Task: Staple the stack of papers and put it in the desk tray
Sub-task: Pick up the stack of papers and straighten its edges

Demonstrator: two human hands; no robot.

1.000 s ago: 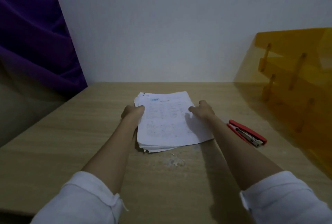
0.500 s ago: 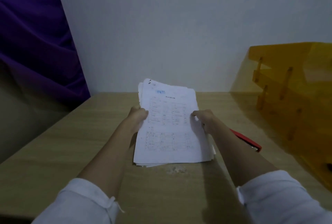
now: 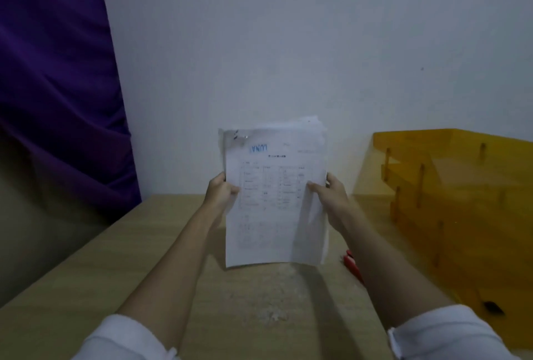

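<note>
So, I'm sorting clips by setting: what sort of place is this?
Probably a plain office desk against a wall: a wooden desk, stacked amber desk trays, a red stapler, and a stack of papers.

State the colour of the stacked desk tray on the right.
Translucent amber-yellow stacked plastic desk tray, clearest in the head view.

The stack of papers (image 3: 275,195) stands upright above the desk, printed table facing the camera. The red stapler (image 3: 352,266) lies on the desk (mostly hidden). The amber desk tray (image 3: 461,186) sits at right.
</note>
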